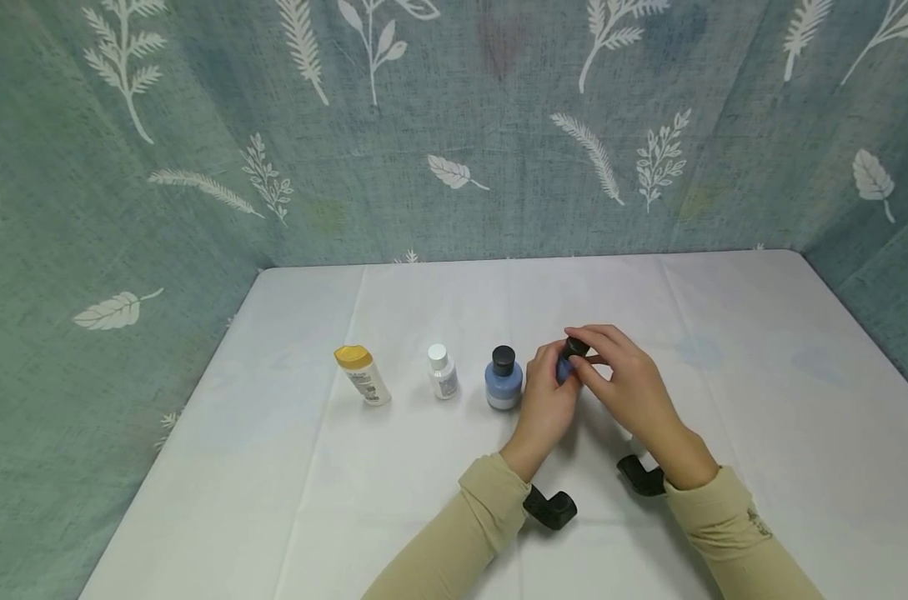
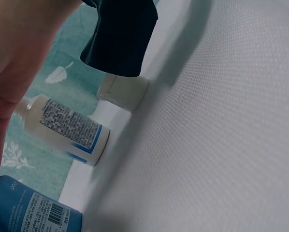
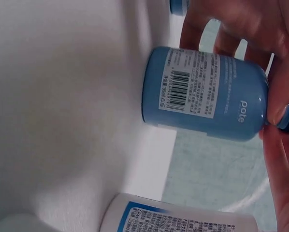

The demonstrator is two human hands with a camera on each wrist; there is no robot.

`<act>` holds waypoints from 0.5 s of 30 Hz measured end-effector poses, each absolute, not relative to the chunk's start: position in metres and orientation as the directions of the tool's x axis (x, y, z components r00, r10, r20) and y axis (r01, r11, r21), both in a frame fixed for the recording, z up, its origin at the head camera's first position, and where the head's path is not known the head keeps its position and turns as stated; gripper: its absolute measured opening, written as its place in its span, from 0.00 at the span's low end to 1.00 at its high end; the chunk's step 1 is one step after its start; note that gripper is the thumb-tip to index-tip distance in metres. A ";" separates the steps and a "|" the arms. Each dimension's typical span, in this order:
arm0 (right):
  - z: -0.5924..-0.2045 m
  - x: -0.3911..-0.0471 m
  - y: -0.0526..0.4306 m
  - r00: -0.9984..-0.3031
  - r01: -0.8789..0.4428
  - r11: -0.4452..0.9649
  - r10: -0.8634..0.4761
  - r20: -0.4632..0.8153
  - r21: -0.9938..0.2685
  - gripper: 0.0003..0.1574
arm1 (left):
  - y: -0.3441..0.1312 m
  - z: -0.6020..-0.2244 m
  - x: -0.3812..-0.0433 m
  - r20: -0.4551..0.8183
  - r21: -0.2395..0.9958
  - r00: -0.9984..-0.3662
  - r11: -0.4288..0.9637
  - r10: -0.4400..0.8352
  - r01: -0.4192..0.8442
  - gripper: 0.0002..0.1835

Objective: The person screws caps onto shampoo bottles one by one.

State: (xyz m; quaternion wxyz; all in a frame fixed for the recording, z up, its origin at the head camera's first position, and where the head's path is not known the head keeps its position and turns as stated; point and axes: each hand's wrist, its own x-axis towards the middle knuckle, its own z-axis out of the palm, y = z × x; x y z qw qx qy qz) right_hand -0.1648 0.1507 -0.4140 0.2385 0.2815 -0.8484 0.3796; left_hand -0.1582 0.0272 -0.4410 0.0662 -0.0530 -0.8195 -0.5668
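Note:
My left hand grips the body of a blue bottle lettered "pote". My right hand pinches that bottle's black cap between thumb and fingers. In the head view the hands hide most of the bottle; its barcode label faces the right wrist camera. Just left of my left hand stands a second blue bottle with a black cap. A white bottle with a blue-edged label stands close to the held bottle, covered by my right hand in the head view.
Farther left stand a small white bottle and a white bottle with a yellow cap. A whitish object sits beyond the blue-labelled bottle. Black wrist mounts hang under both wrists. A patterned green cloth rises behind the white table.

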 end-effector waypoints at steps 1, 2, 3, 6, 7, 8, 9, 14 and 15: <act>-0.414 -0.165 0.150 -0.729 -0.657 0.554 -0.295 0.618 -0.511 0.25 | 0.027 -0.441 -0.158 0.168 0.922 -0.986 0.353 0.011 0.161 0.16; -0.414 -0.165 0.150 -0.729 -0.656 0.554 -0.292 0.619 -0.512 0.25 | 0.027 -0.441 -0.158 0.168 0.921 -0.986 0.355 0.012 0.162 0.16; -0.414 -0.164 0.150 -0.730 -0.656 0.554 -0.291 0.619 -0.513 0.25 | 0.027 -0.441 -0.158 0.168 0.921 -0.986 0.356 0.012 0.162 0.16; -0.414 -0.164 0.149 -0.735 -0.649 0.558 -0.285 0.616 -0.517 0.25 | 0.027 -0.440 -0.159 0.173 0.919 -0.985 0.357 0.010 0.166 0.15; -0.414 -0.164 0.149 -0.737 -0.647 0.560 -0.283 0.614 -0.518 0.25 | 0.026 -0.440 -0.159 0.173 0.921 -0.985 0.353 0.011 0.166 0.15; -0.414 -0.164 0.148 -0.737 -0.646 0.561 -0.282 0.614 -0.518 0.25 | 0.026 -0.440 -0.159 0.174 0.922 -0.985 0.349 0.011 0.166 0.15; -0.414 -0.164 0.148 -0.736 -0.646 0.564 -0.280 0.616 -0.515 0.25 | 0.026 -0.440 -0.159 0.173 0.923 -0.985 0.346 0.010 0.165 0.15; -0.415 -0.163 0.147 -0.733 -0.640 0.580 -0.266 0.626 -0.504 0.26 | 0.027 -0.440 -0.160 0.178 0.924 -0.984 0.342 0.012 0.172 0.16; -0.415 -0.163 0.147 -0.736 -0.636 0.583 -0.259 0.626 -0.506 0.27 | 0.027 -0.441 -0.160 0.183 0.922 -0.983 0.344 0.012 0.175 0.16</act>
